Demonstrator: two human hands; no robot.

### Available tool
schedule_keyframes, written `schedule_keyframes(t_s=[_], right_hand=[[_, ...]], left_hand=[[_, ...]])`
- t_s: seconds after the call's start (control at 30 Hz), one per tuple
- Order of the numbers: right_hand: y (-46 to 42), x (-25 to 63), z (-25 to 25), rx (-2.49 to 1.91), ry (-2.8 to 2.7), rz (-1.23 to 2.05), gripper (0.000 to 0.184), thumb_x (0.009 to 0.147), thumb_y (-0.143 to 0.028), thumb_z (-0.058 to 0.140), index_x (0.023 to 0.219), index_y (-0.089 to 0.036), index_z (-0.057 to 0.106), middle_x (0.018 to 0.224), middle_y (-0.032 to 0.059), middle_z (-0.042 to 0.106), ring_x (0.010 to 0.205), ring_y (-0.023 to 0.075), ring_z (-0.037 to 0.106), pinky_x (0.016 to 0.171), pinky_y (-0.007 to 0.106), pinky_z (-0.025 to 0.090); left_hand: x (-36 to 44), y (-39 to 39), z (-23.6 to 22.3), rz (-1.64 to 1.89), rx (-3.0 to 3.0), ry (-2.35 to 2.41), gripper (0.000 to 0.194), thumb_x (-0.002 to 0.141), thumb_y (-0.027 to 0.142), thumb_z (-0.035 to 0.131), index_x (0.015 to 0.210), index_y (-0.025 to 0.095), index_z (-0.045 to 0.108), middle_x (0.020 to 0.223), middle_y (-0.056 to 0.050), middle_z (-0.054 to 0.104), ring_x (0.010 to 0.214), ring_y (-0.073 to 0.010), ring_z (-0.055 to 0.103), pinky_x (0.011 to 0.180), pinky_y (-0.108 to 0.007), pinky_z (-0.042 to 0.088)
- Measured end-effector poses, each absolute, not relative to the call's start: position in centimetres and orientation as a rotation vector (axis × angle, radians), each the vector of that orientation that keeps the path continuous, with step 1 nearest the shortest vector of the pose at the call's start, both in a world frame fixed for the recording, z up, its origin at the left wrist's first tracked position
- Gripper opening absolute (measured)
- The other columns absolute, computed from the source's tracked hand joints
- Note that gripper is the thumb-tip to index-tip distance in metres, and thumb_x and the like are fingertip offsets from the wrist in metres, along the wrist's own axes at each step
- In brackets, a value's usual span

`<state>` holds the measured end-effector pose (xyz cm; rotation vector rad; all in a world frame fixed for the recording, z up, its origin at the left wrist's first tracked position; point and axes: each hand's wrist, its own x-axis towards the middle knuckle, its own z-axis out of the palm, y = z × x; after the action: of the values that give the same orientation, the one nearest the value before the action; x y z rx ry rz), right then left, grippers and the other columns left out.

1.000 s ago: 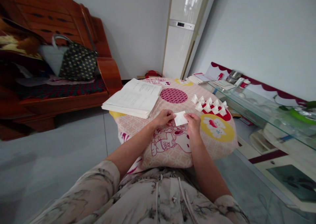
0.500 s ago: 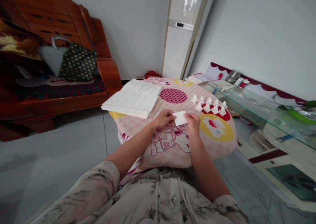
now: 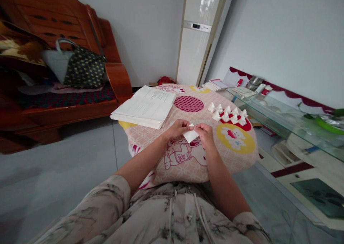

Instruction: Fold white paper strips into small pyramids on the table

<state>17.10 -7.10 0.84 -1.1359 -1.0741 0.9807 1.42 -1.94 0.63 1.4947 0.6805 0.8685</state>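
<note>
My left hand [image 3: 177, 128] and my right hand [image 3: 204, 133] pinch a small white piece of paper [image 3: 190, 135] between them, just above a pink patterned cloth [image 3: 188, 158] that covers a round surface in front of me. The paper is partly folded and tilted, its far part hidden by my fingers. Both hands are closed on it and nearly touch. A thick stack of white paper sheets [image 3: 146, 107] lies on the cloth to the left of my hands. Several small folded white paper pieces [image 3: 228, 115] stand in rows on the cloth beyond my right hand.
A wooden bench [image 3: 67, 75] with a dark patterned bag [image 3: 84, 69] stands at the left. A tall white air-conditioner unit [image 3: 197, 39] is at the back. A glass-topped low table [image 3: 282, 118] with papers and small items runs along the right wall.
My hands have come closer together and the flat paper piece is now folded over and tilted between my fingers.
</note>
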Motion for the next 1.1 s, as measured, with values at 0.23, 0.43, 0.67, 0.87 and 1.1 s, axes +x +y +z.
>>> schedule_keyframes(t_s=[0.23, 0.43, 0.67, 0.87, 1.1], right_hand=[[-7.5, 16.9, 1.6, -1.176, -1.082, 1.184, 0.034, 0.059, -0.049, 0.080, 0.066, -0.017, 0.070, 0.054, 0.0038, 0.067, 0.046, 0.0177, 0.060, 0.043, 0.027, 0.047], [-7.8, 16.9, 1.9, -1.159, -1.094, 1.110, 0.031, 0.062, -0.046, 0.076, 0.059, -0.018, 0.066, 0.051, 0.0033, 0.066, 0.041, 0.0136, 0.056, 0.041, 0.024, 0.045], [-7.7, 16.9, 1.7, -1.164, -1.119, 1.172, 0.032, 0.060, -0.046, 0.080, 0.062, -0.017, 0.066, 0.056, 0.0055, 0.069, 0.046, 0.0154, 0.062, 0.044, 0.024, 0.050], [-7.3, 17.0, 1.2, -1.186, -1.125, 1.150, 0.032, 0.059, -0.044, 0.081, 0.058, -0.018, 0.062, 0.051, 0.0035, 0.067, 0.041, 0.0132, 0.058, 0.040, 0.022, 0.048], [-7.6, 16.8, 1.4, -1.200, -1.183, 1.252, 0.031, 0.061, -0.044, 0.080, 0.060, -0.017, 0.066, 0.054, 0.0048, 0.070, 0.043, 0.0135, 0.061, 0.043, 0.022, 0.051]], left_hand=[[0.6, -1.5, 0.8, 1.082, 1.329, 0.725, 0.040, 0.065, 0.048, 0.082, 0.066, 0.015, 0.059, 0.057, 0.002, 0.058, 0.049, -0.0087, 0.050, 0.047, -0.021, 0.036], [0.5, -1.6, 1.2, 1.102, 1.314, 0.754, 0.040, 0.066, 0.046, 0.082, 0.064, 0.015, 0.057, 0.056, 0.002, 0.057, 0.049, -0.0085, 0.049, 0.047, -0.022, 0.034], [0.6, -1.6, 1.2, 1.124, 1.290, 0.750, 0.040, 0.065, 0.045, 0.083, 0.063, 0.015, 0.056, 0.055, 0.003, 0.056, 0.048, -0.0075, 0.047, 0.047, -0.022, 0.034], [0.7, -1.5, 1.0, 1.125, 1.293, 0.777, 0.041, 0.064, 0.045, 0.082, 0.060, 0.016, 0.054, 0.053, 0.003, 0.054, 0.047, -0.0076, 0.046, 0.046, -0.022, 0.032], [0.7, -1.6, 0.9, 1.181, 1.270, 0.786, 0.040, 0.066, 0.045, 0.081, 0.061, 0.016, 0.054, 0.054, 0.004, 0.053, 0.047, -0.0066, 0.043, 0.047, -0.021, 0.032]])
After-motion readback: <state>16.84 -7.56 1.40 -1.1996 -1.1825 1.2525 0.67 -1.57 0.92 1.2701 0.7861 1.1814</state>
